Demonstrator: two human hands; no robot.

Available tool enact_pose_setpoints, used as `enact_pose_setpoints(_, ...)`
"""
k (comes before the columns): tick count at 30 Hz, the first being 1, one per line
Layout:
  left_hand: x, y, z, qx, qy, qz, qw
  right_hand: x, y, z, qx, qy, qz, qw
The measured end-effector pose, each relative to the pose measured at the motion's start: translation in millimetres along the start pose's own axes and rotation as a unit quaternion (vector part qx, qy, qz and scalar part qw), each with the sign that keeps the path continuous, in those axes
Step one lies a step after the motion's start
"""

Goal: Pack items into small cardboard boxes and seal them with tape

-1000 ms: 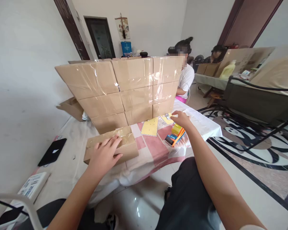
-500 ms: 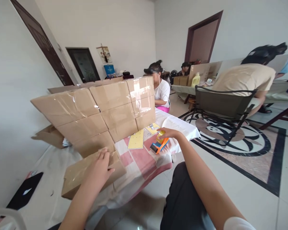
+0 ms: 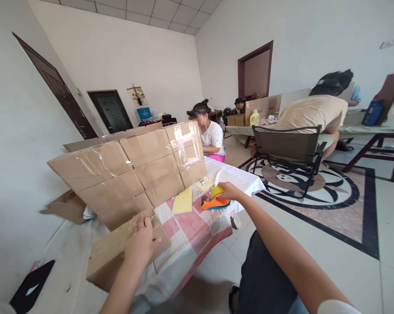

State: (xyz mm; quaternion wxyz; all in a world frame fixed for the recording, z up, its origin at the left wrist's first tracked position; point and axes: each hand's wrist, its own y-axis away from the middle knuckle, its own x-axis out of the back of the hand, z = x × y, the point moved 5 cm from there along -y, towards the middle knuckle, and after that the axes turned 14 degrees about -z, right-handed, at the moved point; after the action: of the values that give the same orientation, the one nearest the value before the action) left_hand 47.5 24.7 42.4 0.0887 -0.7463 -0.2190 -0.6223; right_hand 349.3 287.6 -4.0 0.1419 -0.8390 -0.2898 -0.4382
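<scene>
Left hand (image 3: 140, 239) rests on box (image 3: 110, 257) top, fingers together, thumb apart. Right hand (image 3: 228, 191) clamped on dispenser (image 3: 211, 202) at its yellow roll (image 3: 217, 191). Dispenser at left hand's 2 o'clock; can't tell if touching cloth (image 3: 193, 224) or just above. Stack (image 3: 154, 150) at left hand's 12, co-worker (image 3: 212, 135) at its 1.

Orange-and-blue plastic tape dispenser (image 3: 213, 202): carries round yellow tape roll (image 3: 217, 191)
Oblong cardboard box (image 3: 107, 249): uniform brown
Stacked rectangular cardboard boxes (image 3: 147, 148): matching brown
Pink-and-white fabric tablecloth (image 3: 195, 230): large blocks, yellow rectangular panels (image 3: 183, 201)
Round floor inlay (image 3: 286, 178): black-and-white panda motif
</scene>
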Motion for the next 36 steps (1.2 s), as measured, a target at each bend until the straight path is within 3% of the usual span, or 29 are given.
enact_pose_setpoints(4, -0.6, 0.5, 0.0, 0.001, -0.009, 0.003, 1.0, 12.2, 2.6, 16.7, -0.089, -0.024, 0.1, 0.991)
enact_pose_setpoints(10, -4.3, 1.4, 0.6, 0.002, -0.008, 0.012, 1.0, 33.6, 0.7, 42.0, -0.204, -0.043, 0.23, 0.951)
enact_pose_setpoints(17, -3.7, 1.9, 0.9, 0.007, -0.009, 0.016, 1.0, 21.5, -31.7, 42.6, -0.249, -0.05, 0.231, 0.939)
enact_pose_setpoints(21, -4.5, 3.0, 1.2, 0.002, -0.021, 0.014, 1.0, 25.1, -42.1, 17.3, -0.238, 0.03, 0.257, 0.936)
enact_pose_setpoints(23, -5.8, 3.0, 0.6, -0.002, -0.028, 0.021, 0.999, 23.8, -53.1, -6.4, -0.153, 0.117, 0.223, 0.956)
enact_pose_setpoints(25, -6.7, 3.4, 0.1, -0.007, -0.034, 0.033, 0.999, 10.3, -66.7, -25.9, -0.055, 0.174, 0.133, 0.974)
enact_pose_setpoints(27, -7.0, 3.9, -0.3, -0.006, -0.037, 0.04, 0.999, -10.2, -77.7, -33.1, -0.012, 0.194, 0.041, 0.98)
enact_pose_setpoints(32, -6.8, 3.1, 0.0, -0.004, -0.025, 0.027, 0.999, -53.1, -92.5, -24.3, -0.062, 0.207, -0.064, 0.974)
enact_pose_setpoints(36, -7.4, 2.0, -1.2, -0.005, -0.016, 0.032, 0.999, -56.5, -96.2, -23.0, -0.089, 0.213, -0.059, 0.971)
